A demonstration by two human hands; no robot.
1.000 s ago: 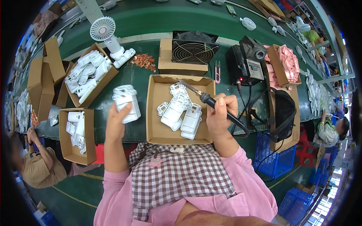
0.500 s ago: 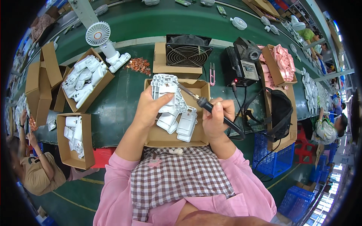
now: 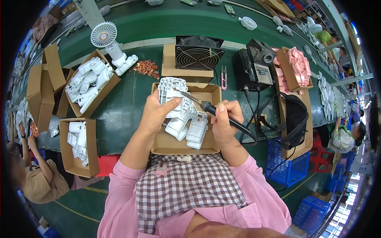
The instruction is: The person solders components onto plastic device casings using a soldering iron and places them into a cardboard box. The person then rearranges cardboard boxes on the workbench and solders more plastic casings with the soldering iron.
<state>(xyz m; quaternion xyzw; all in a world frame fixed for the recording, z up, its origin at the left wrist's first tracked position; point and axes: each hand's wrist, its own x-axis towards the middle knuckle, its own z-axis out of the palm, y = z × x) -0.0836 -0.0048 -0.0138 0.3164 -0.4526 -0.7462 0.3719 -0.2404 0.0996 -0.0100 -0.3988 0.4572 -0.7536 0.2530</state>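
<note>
My left hand (image 3: 156,112) is closed on a white plastic housing (image 3: 171,85), held above the left part of a cardboard box (image 3: 210,92) in front of me. My right hand (image 3: 226,120) grips a black-handled soldering iron (image 3: 213,110). The iron's metal tip reaches left to a small copper-coloured piece (image 3: 175,89) on the housing; whether it touches cannot be made out. Further white plastic housings (image 3: 196,131) lie in the box below my hands.
A black fan (image 3: 198,56) stands behind the box, with pink-handled snips (image 3: 224,78) beside it. To the right is a soldering station (image 3: 256,73). Small copper pieces (image 3: 147,68) lie left of the fan. Boxes of white parts (image 3: 78,148) and pink parts (image 3: 297,65) flank me.
The soldering iron and my right hand have moved slightly left, bringing the tip further over the housing. On the far belt, the fan heads have shifted left.
</note>
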